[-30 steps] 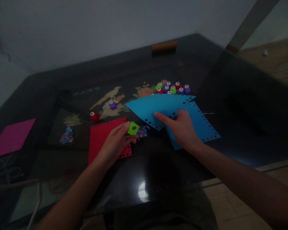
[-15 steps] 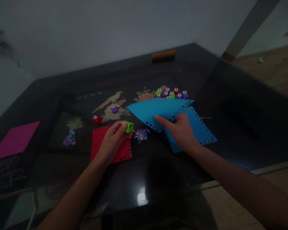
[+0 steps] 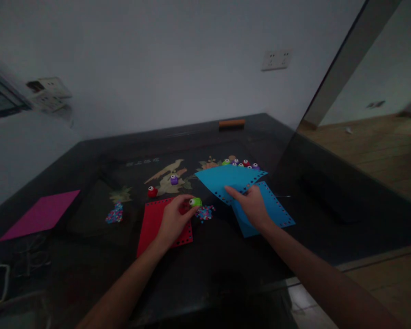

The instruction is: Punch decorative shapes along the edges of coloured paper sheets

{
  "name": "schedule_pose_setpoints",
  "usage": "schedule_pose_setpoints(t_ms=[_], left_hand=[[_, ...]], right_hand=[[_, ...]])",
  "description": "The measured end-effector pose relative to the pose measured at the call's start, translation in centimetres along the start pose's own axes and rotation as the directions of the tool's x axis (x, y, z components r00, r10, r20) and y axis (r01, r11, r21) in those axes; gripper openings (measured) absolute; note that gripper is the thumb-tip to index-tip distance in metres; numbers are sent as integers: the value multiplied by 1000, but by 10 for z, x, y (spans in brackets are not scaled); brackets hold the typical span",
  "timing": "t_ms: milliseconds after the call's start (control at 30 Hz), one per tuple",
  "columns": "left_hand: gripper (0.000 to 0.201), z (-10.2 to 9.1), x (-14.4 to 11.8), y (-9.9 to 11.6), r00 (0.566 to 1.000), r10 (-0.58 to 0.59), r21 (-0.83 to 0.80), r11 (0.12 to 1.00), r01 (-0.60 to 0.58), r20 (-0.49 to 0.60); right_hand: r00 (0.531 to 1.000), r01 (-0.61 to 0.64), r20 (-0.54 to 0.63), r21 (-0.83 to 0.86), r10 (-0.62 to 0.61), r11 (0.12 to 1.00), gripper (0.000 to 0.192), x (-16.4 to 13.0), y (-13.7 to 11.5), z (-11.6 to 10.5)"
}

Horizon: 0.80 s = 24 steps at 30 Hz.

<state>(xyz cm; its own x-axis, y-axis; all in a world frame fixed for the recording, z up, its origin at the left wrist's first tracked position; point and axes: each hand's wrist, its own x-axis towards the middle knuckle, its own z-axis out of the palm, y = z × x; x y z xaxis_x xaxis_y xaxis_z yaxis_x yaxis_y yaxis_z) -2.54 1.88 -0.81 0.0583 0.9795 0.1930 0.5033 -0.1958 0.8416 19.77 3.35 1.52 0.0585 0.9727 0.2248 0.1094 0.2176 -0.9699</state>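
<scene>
In my left hand (image 3: 175, 220) is a small green craft punch (image 3: 195, 202), held between thumb and fingers above a red paper sheet (image 3: 154, 224) with holes punched along its edges. My right hand (image 3: 251, 204) pinches a light blue paper sheet (image 3: 222, 178), raised at a slant, with small shapes cut along its border. Beneath that hand another blue sheet (image 3: 274, 208), also punched along one side, lies on the table. A pile of colourful paper confetti (image 3: 205, 213) sits between my hands. A red punch (image 3: 152, 192) and a purple punch (image 3: 174, 179) stand beyond the red sheet.
Behind the raised sheet several more punches (image 3: 245, 163) are partly hidden. On the left lie a second confetti pile (image 3: 115, 214) and a magenta sheet (image 3: 43, 214). An orange-brown bar (image 3: 232, 123) rests near the table's back edge, below a wall socket (image 3: 276, 60).
The camera view has tilted up, showing more wall. The green punch has turned in my left hand so its white-topped button shows. My right hand still holds the blue sheet.
</scene>
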Motion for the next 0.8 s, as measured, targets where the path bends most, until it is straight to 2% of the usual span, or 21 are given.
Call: schedule_pose_setpoints(t_ms=[167,400,800], left_hand=[[25,3,2,-3,997,77,37,996,-77,3],[28,5,8,-5,983,183,159,970,-186,33],[25,5,10,-10,980,177,335,921,-196,88]], right_hand=[[999,1,-33,51,1,999,20,-1,1,1],[996,-20,-81,102,28,995,22,-1,-1,-1],[996,-4,-91,109,14,994,27,1,-6,-7]])
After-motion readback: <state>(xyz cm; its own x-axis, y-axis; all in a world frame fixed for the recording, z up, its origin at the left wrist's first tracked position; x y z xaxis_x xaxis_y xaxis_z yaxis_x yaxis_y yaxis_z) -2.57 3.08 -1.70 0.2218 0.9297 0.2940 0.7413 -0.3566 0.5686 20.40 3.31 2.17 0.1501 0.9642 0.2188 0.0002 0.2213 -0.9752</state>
